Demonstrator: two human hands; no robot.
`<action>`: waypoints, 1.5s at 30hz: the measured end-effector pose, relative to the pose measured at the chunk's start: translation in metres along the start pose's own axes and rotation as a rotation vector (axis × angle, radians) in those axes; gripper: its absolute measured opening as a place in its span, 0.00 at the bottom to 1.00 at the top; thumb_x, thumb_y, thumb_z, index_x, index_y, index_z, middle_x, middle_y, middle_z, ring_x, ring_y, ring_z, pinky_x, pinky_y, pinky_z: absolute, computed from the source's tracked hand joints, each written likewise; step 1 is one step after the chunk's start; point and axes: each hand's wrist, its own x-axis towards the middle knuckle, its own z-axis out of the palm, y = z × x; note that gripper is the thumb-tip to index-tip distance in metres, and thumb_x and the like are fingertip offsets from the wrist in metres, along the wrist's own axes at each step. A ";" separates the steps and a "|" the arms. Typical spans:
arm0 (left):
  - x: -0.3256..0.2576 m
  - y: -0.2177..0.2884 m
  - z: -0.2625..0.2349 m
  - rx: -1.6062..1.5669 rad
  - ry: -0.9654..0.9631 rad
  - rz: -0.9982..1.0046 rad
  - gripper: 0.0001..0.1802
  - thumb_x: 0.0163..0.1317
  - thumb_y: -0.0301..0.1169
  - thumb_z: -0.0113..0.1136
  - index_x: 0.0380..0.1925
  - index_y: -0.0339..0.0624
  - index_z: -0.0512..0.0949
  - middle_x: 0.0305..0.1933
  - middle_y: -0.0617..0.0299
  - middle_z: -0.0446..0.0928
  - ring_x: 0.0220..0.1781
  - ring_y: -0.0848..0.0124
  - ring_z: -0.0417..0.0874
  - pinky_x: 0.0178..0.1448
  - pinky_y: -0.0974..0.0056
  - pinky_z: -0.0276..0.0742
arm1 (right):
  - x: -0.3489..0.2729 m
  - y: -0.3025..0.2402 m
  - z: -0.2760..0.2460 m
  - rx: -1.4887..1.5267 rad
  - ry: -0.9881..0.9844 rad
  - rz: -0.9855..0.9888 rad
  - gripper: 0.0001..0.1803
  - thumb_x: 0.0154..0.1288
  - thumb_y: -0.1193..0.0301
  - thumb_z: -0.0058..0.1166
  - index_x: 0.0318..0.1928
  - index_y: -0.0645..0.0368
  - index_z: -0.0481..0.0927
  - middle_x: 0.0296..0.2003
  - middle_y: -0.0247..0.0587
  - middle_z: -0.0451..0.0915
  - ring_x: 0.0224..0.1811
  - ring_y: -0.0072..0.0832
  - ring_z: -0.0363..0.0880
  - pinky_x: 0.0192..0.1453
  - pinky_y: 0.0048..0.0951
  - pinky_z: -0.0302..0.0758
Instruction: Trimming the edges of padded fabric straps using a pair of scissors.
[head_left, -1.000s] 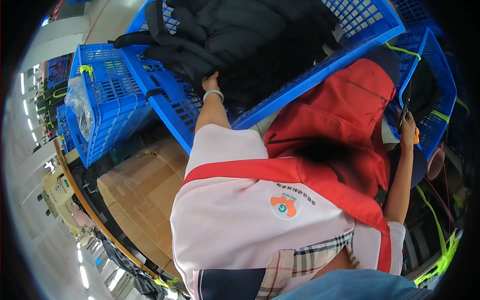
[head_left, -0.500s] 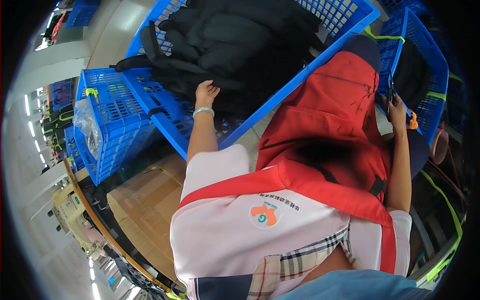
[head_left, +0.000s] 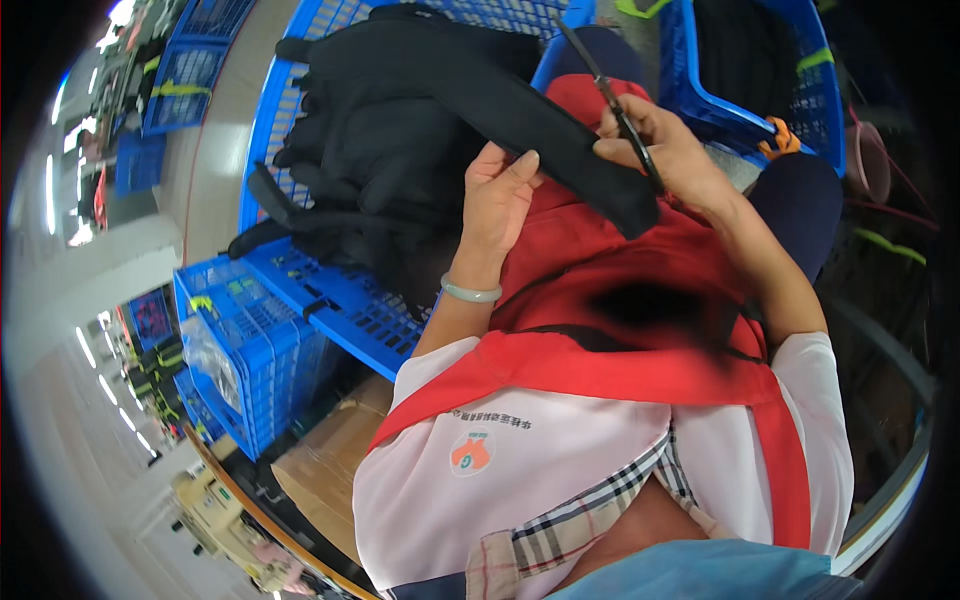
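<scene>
A long black padded fabric piece (head_left: 560,150) stretches from the crate across my lap, its rounded end over the red apron (head_left: 620,265). My left hand (head_left: 497,205) is closed on its near edge, thumb on top. In my right hand (head_left: 675,150) is a pair of dark scissors (head_left: 603,85), tips pointing up and away, with the lower part lying beside the fabric's end. My right fingertips are at the fabric's far edge; whether they pinch it I cannot tell. Many similar black pieces (head_left: 370,130) are heaped in the blue crate (head_left: 258,150) at the far left.
A second blue crate (head_left: 690,90) with black pieces stands to the right, an orange tie (head_left: 780,138) at its corner. Stacked blue crates (head_left: 265,350) and a cardboard box (head_left: 335,465) are on the left. A sewing machine (head_left: 215,515) sits at the lower left.
My left hand has come back from the heap and now holds a black fabric piece. My right hand has brought the scissors from the right-hand crate to the fabric. The view has shifted.
</scene>
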 end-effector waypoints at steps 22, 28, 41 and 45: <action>0.034 -0.035 0.045 0.081 -0.194 -0.259 0.22 0.52 0.20 0.70 0.49 0.38 0.77 0.46 0.63 0.79 0.51 0.70 0.79 0.59 0.64 0.73 | -0.036 0.005 -0.026 0.303 0.086 0.231 0.13 0.61 0.62 0.66 0.33 0.53 0.74 0.25 0.23 0.70 0.28 0.12 0.66 0.32 0.16 0.60; 0.036 -0.035 0.041 0.139 -0.190 -0.257 0.23 0.51 0.17 0.68 0.50 0.36 0.76 0.48 0.61 0.79 0.52 0.69 0.79 0.61 0.63 0.73 | -0.032 0.010 -0.023 0.120 0.048 0.124 0.18 0.54 0.72 0.70 0.32 0.52 0.69 0.27 0.19 0.63 0.30 0.09 0.61 0.33 0.15 0.58; 0.108 0.054 0.059 0.062 -0.063 0.174 0.15 0.58 0.22 0.65 0.46 0.39 0.78 0.44 0.60 0.80 0.48 0.67 0.82 0.57 0.61 0.79 | -0.049 0.020 -0.029 -0.121 0.087 0.131 0.18 0.55 0.73 0.69 0.33 0.55 0.68 0.27 0.23 0.61 0.30 0.15 0.58 0.34 0.20 0.58; 0.107 0.057 0.063 0.042 -0.101 0.141 0.15 0.58 0.21 0.65 0.46 0.39 0.77 0.44 0.60 0.80 0.49 0.67 0.82 0.57 0.61 0.79 | -0.037 -0.018 -0.022 -0.255 0.188 0.027 0.20 0.56 0.69 0.68 0.40 0.62 0.69 0.28 0.30 0.62 0.31 0.19 0.59 0.35 0.21 0.62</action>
